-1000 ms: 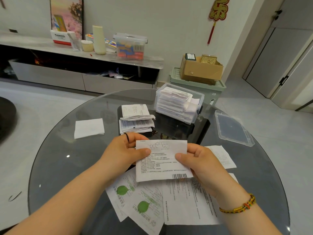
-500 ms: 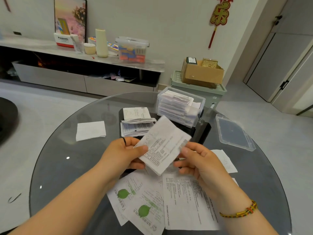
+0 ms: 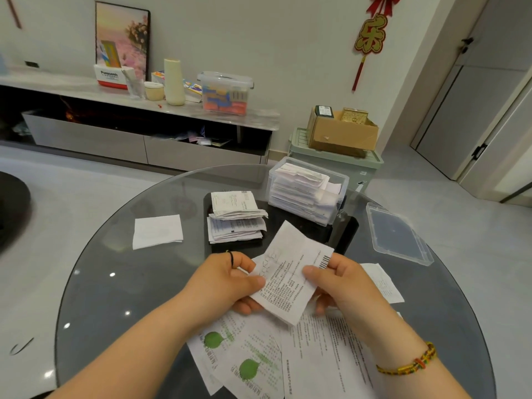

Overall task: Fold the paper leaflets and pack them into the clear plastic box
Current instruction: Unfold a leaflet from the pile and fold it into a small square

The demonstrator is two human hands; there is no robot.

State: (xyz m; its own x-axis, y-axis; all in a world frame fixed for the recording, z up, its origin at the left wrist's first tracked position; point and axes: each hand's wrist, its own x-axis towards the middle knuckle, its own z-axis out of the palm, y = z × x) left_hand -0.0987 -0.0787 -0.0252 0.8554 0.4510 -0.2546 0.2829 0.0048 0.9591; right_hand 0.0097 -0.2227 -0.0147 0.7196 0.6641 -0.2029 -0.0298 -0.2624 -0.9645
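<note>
Now | left hand (image 3: 227, 280), right hand (image 3: 342, 286) pinch sides of 1 leaflet (image 3: 288, 286), likely for folding | box (image 3: 335, 208) lidless, far edge of table (image 3: 115, 283)

The worktop (image 3: 115, 298) is smoky glass, smooth and glossy, with small bright glints on its left side. The leaflet (image 3: 288, 283) held over it is thin, matt white paper, creased and printed in black. The loose sheets (image 3: 316, 355) on the near side are matt paper too, some with green print. At the far side the clear plastic box (image 3: 335, 208) is shiny and see-through, and the lid (image 3: 398, 234) on the right is the same plastic. The far cardboard box (image 3: 339, 136) is brown and matt. The bracelet (image 3: 411, 364) is woven cord.
</note>
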